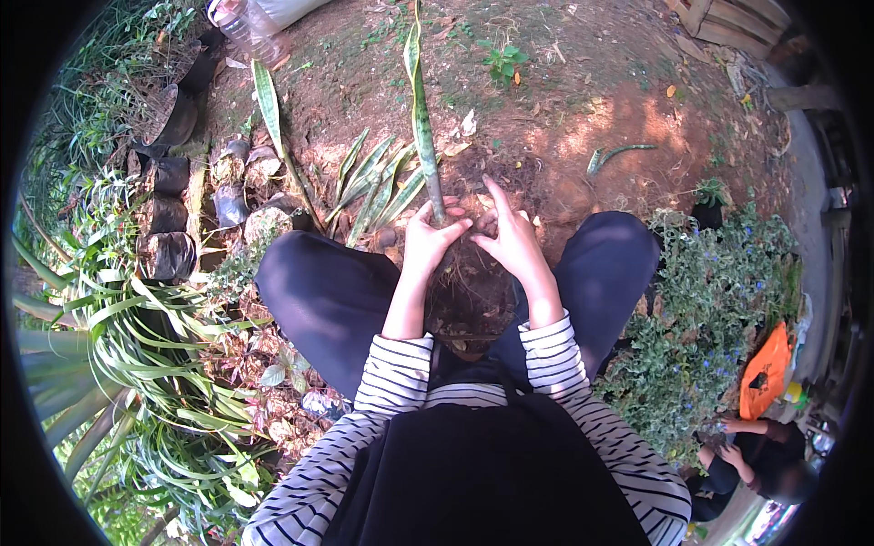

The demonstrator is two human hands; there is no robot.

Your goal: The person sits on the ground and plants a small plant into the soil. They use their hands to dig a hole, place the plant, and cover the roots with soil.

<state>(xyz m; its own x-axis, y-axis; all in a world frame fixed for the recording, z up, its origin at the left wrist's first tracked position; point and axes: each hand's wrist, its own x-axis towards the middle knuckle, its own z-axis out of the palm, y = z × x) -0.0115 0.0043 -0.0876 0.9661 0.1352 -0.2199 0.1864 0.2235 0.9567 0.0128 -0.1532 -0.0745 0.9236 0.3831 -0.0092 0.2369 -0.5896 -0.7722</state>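
Note:
Between my knees, my left hand (431,238) is closed around the base of a tall snake plant leaf (422,127), green with yellow edges, which stands upright and reaches the top of the view. My right hand (512,238) is beside it, thumb and forefinger spread apart, with nothing seen between them. Its other fingers are partly hidden. Thin roots and dark soil (460,305) show below the hands. Just left of them, several cut snake plant leaves (378,187) lie on the ground.
Black planting bags (169,214) and a longer leaf (267,102) are on the left, by strappy green plants (137,337). A small leaf piece (596,162) lies right of my hands. Bushy blue-flowered plants (701,318), an orange bag (765,371) and another person (760,460) are farther right.

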